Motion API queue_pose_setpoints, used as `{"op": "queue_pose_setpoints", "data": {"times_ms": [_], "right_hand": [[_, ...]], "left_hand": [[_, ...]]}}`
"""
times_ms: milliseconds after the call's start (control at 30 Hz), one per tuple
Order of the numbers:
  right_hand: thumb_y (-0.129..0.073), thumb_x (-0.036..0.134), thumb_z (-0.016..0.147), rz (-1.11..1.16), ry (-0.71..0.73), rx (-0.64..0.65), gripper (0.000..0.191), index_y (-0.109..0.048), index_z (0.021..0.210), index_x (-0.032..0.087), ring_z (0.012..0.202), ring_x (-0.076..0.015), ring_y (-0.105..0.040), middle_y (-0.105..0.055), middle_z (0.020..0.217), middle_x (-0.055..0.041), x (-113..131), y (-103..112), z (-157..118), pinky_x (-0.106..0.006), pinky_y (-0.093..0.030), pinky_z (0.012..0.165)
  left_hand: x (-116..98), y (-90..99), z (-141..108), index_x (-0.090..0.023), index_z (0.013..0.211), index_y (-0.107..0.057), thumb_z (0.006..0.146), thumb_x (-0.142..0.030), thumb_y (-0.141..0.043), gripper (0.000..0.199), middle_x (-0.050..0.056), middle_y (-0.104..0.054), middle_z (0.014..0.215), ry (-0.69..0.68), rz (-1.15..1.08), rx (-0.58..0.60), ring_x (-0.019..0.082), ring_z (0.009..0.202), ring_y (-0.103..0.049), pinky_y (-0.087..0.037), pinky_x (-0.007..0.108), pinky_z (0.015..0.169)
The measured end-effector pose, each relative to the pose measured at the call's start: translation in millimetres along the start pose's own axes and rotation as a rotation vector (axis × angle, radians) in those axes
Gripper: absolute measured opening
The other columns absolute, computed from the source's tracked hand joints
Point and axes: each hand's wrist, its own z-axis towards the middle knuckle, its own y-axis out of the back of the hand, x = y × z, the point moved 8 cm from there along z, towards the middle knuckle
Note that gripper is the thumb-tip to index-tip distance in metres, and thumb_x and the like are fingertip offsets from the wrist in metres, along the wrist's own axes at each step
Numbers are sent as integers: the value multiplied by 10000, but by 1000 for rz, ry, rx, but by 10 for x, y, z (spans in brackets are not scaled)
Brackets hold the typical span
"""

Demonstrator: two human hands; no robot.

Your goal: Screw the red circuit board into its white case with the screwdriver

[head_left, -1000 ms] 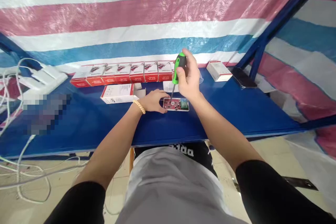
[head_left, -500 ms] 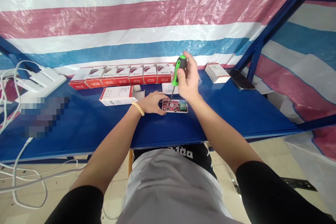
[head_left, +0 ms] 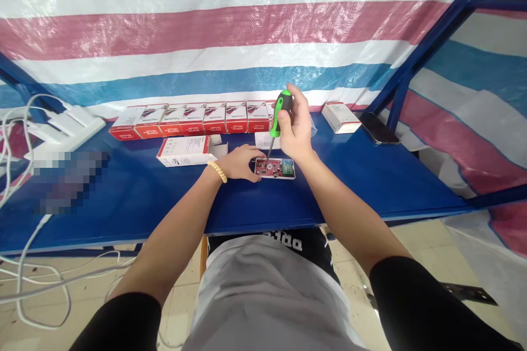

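Head view. The left hand [head_left: 241, 163], palm down, steadies the left end of a small device [head_left: 280, 171] between thumb and fingers. The device, a red circuit board set in a shallow white case, lies flat on the blue worktop [head_left: 263, 203], just beyond the left fingertips and below the right hand [head_left: 297, 126]. A green component [head_left: 287, 167] occupies the board's end farther from the left hand. The right hand is closed round the green-and-black handle of a screwdriver [head_left: 280, 109], forefinger over its cap; the tool slants down to the left, its tip at the board. The exact seat of the tip is too small to tell. Behind the device, between the two hands, lies a white piece [head_left: 263, 140]. Left of and behind the left hand is a white-and-red carton [head_left: 185, 151] with its end flaps open; farther back stands a row of red-and-white boxes [head_left: 193, 120]. To the right of the right hand, well apart, are a single box [head_left: 341, 118] and, beside it, a dark phone [head_left: 379, 128].
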Motion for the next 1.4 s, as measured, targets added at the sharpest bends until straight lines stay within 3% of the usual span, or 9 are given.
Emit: {"op": "queue_pose_setpoints", "data": {"times_ms": [167, 267, 500, 667, 900, 1000, 1233, 1300, 1400], "right_hand": [[-334, 519, 984, 42, -23, 91, 507, -267, 1459, 357, 1011, -228, -630, -548, 1174, -57, 18, -58, 5, -471, -588, 771], [-381, 511, 973, 46, -3, 128, 475, -345, 1411, 332, 917, -196, -626, -560, 1092, -41, 122, -71, 26, -439, -590, 724], [-608, 519, 858, -49, 35, -67, 380, -564, 1143, 271, 925, -211, -603, -573, 944, -33, 311, 4, 137, -418, -554, 755], [-611, 549, 847, 45, -55, 12, 348, -578, 1064, 279, 764, -165, -587, -547, 796, 6, 188, -70, 216, -371, -545, 694], [-507, 683, 844, 313, -110, 257, 486, -532, 1102, 271, 861, -176, -631, -620, 944, -26, 90, -114, 273, -352, -563, 671], [-450, 655, 890, 264, -90, 201, 452, -519, 1130, 277, 889, -175, -631, -619, 1011, -35, 50, -47, 268, -370, -568, 713], [-689, 557, 776, -42, -46, -60, 417, -582, 1042, 254, 925, -220, -595, -608, 969, -36, 74, 145, 258, -456, -533, 832], [-672, 555, 791, 7, -86, -45, 392, -587, 1032, 258, 855, -199, -600, -613, 915, -23, 29, 135, 288, -437, -541, 798], [-681, 575, 773, 242, -159, 112, 429, -576, 1059, 274, 755, -164, -610, -628, 857, 1, -49, 27, 335, -380, -553, 692]], "left_hand": [[-15, 10, -3, -151, 1183, -626, 628, -398, -754, 620, 90, -622, 1154, -4, -11, -3, 304, 1115, -526, -399, 398, 976], [-2, 10, 6, -147, 1161, -631, 619, -404, -763, 614, 85, -622, 1131, 14, -20, -2, 299, 1099, -528, -403, 389, 962], [52, -5, 31, -154, 1107, -640, 607, -469, -777, 606, 79, -616, 1090, 22, -42, 3, 283, 1037, -548, -424, 380, 917], [71, -16, 41, -151, 1076, -648, 601, -575, -773, 649, 86, -611, 1074, -11, -79, -21, 280, 1014, -560, -437, 385, 905], [55, 15, 25, -153, 1078, -679, 589, -551, -793, 641, 89, -588, 1117, -12, -98, -52, 285, 1045, -562, -440, 392, 947], [55, 20, 20, -165, 1094, -682, 590, -563, -789, 651, 84, -601, 1104, -16, -66, -81, 293, 1057, -556, -433, 403, 962], [46, -13, 66, -130, 1166, -650, 691, -571, -726, 653, 123, -610, 1118, 12, 39, -177, 306, 1075, -545, -403, 435, 992], [53, -22, 75, -126, 1212, -623, 711, -580, -709, 682, 137, -605, 1159, 47, 53, -179, 323, 1103, -536, -400, 449, 991], [44, -23, 78, -136, 1248, -600, 723, -586, -702, 699, 140, -599, 1216, 36, 42, -179, 335, 1154, -520, -382, 454, 1016]]}}
